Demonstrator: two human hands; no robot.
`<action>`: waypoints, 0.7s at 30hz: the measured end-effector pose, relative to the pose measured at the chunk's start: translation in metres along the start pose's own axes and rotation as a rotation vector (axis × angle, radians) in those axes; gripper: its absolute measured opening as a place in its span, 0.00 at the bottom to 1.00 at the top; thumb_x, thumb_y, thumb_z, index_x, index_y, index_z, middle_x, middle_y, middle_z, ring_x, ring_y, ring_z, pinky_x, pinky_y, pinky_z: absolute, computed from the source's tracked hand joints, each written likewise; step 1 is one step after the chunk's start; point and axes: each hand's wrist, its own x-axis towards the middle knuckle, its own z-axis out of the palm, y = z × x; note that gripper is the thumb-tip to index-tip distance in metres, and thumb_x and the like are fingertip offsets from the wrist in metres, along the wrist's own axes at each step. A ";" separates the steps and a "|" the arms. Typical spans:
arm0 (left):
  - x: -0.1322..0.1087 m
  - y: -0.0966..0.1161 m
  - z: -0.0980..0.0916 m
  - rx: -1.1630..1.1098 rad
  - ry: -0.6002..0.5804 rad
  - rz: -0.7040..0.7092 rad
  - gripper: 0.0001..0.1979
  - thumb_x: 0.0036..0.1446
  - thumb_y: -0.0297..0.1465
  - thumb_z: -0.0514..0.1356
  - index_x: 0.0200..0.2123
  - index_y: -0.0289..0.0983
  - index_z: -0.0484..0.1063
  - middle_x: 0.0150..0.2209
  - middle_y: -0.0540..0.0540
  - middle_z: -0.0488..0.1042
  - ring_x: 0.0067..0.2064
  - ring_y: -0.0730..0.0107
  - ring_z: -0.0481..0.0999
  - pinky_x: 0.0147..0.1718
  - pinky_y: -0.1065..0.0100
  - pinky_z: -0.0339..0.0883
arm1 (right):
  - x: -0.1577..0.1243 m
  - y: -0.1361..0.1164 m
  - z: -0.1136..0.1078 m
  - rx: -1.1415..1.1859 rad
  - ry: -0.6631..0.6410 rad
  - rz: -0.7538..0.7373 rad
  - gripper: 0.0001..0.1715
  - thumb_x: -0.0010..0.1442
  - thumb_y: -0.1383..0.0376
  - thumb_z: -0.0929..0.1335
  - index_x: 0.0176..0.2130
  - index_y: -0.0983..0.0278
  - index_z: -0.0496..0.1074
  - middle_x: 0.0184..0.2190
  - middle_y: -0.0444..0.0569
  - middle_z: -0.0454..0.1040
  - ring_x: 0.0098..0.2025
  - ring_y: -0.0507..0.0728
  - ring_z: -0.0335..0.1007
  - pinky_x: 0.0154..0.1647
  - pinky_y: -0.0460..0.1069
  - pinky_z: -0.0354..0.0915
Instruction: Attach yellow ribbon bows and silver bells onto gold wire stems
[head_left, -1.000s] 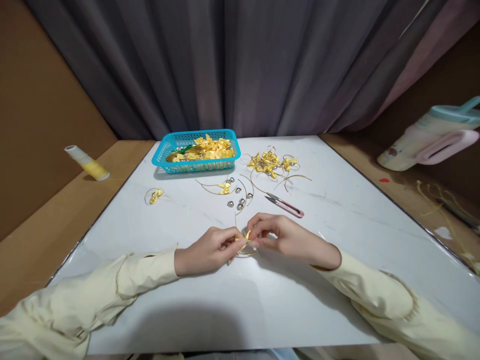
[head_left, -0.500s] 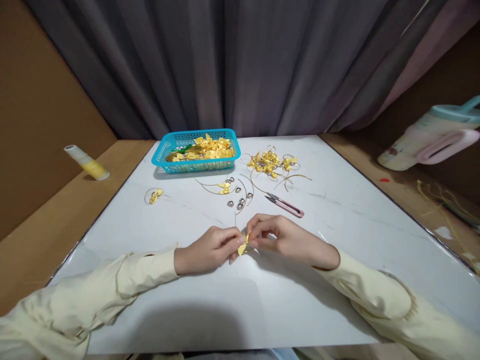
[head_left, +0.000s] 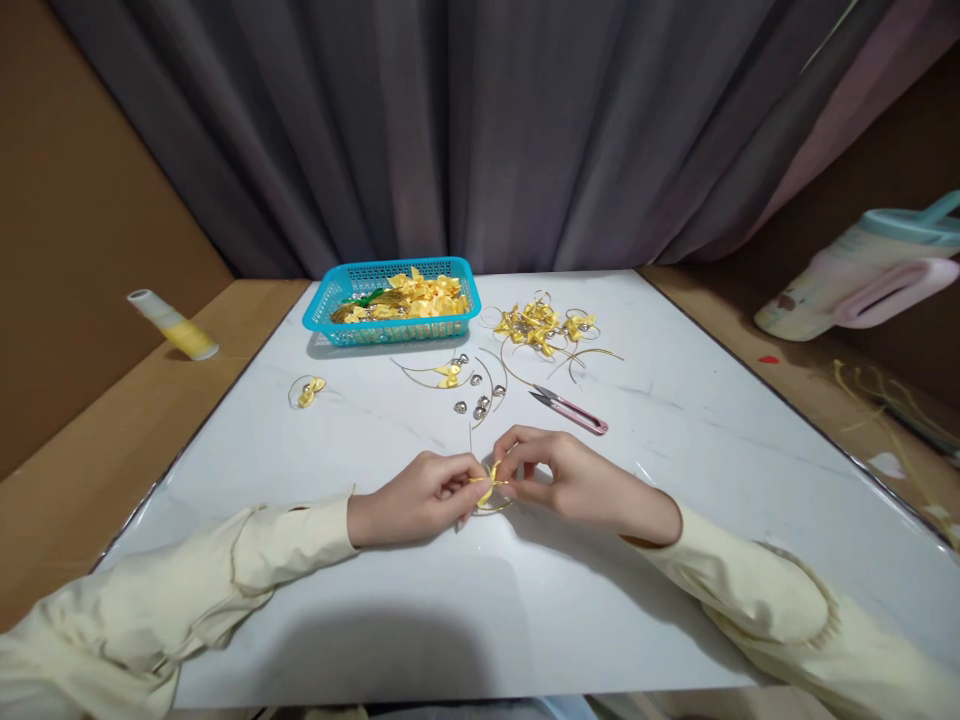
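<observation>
One yellow ribbon bow is gleaming over the middle of the white marbled tabletop, gold cord curving beneath; the left hand is pinching its left side, the right hand is pinching its right edge. Left to right, one thread spool, one cord-ringed bow, one blue basket of ribbon pieces, one loose bow, at least six silver beads, one tangled bow heap, one pair of thread snips and one pastel tumbler are sitting about. Gray curtains are hanging behind.

craft workspace, white table, snips, yellow ribbon pieces
</observation>
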 end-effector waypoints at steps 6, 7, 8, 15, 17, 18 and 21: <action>-0.001 -0.001 -0.002 -0.087 -0.033 -0.009 0.12 0.61 0.34 0.51 0.28 0.34 0.64 0.16 0.55 0.63 0.17 0.82 0.59 0.18 0.78 0.56 | -0.001 -0.002 -0.002 -0.041 0.016 -0.021 0.06 0.52 0.74 0.66 0.27 0.66 0.71 0.36 0.48 0.69 0.32 0.50 0.66 0.36 0.47 0.63; -0.001 -0.001 -0.002 -0.091 -0.036 -0.008 0.12 0.61 0.34 0.52 0.28 0.34 0.64 0.16 0.55 0.63 0.17 0.82 0.59 0.18 0.78 0.56 | -0.001 -0.002 -0.002 -0.044 0.018 -0.021 0.06 0.52 0.74 0.66 0.27 0.66 0.71 0.36 0.48 0.69 0.32 0.51 0.66 0.36 0.47 0.63; -0.001 -0.001 -0.002 -0.093 -0.038 -0.006 0.12 0.61 0.34 0.52 0.28 0.34 0.64 0.17 0.55 0.63 0.17 0.82 0.59 0.18 0.78 0.56 | -0.001 -0.003 -0.003 -0.045 0.018 -0.020 0.06 0.52 0.74 0.66 0.27 0.66 0.71 0.36 0.48 0.69 0.32 0.51 0.66 0.36 0.47 0.63; -0.001 0.001 -0.001 -0.053 -0.051 0.029 0.11 0.60 0.32 0.52 0.28 0.33 0.64 0.17 0.55 0.63 0.17 0.82 0.60 0.18 0.79 0.55 | 0.001 0.002 -0.004 0.017 -0.027 -0.002 0.04 0.52 0.73 0.67 0.27 0.66 0.71 0.37 0.49 0.69 0.36 0.52 0.66 0.39 0.48 0.64; -0.001 0.001 -0.002 -0.061 -0.063 0.039 0.10 0.60 0.32 0.52 0.28 0.33 0.63 0.17 0.55 0.63 0.17 0.82 0.60 0.18 0.79 0.55 | 0.001 0.003 -0.004 0.034 -0.052 0.000 0.04 0.52 0.72 0.67 0.27 0.66 0.71 0.37 0.49 0.68 0.36 0.52 0.66 0.40 0.49 0.64; -0.001 0.000 -0.002 -0.077 -0.072 0.040 0.10 0.60 0.32 0.52 0.28 0.33 0.63 0.17 0.55 0.63 0.17 0.82 0.60 0.18 0.79 0.56 | 0.001 0.004 -0.005 0.039 -0.061 -0.004 0.03 0.52 0.72 0.67 0.27 0.66 0.71 0.38 0.49 0.68 0.36 0.52 0.66 0.40 0.49 0.64; -0.001 -0.002 -0.002 -0.132 -0.102 0.024 0.10 0.60 0.32 0.52 0.29 0.33 0.63 0.17 0.56 0.63 0.17 0.83 0.60 0.17 0.79 0.56 | 0.000 0.003 -0.006 0.041 -0.067 -0.032 0.03 0.53 0.71 0.67 0.28 0.66 0.70 0.38 0.49 0.68 0.37 0.52 0.66 0.41 0.49 0.64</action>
